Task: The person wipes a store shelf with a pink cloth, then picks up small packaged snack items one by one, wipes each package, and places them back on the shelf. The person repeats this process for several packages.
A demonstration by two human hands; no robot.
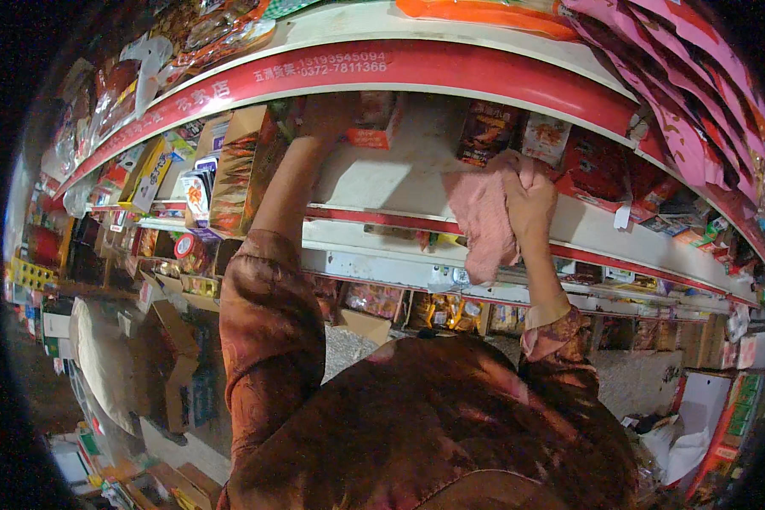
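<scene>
My right hand [534, 199] grips a bunched pink cloth [486, 220], which hangs over the red front strip of a white shelf [370, 182]. Under the upper shelf's red edge, my left hand [327, 113] reaches into shadow at the back. Beside it is a red and white box [371, 121]; whether the fingers touch or hold anything is hidden. Behind the cloth stand a dark printed packet [489, 132] and a white packet [546, 138]. A tall open carton of long packets [239, 169] sits left of my left forearm.
The upper shelf's red edge strip [446, 67] bears writing and curves above both hands. Pink packages [682, 95] overhang it at right. Red boxes [591, 167] share the shelf. Packaged goods [446, 310] fill lower shelves, and open cardboard boxes [172, 363] stand at left.
</scene>
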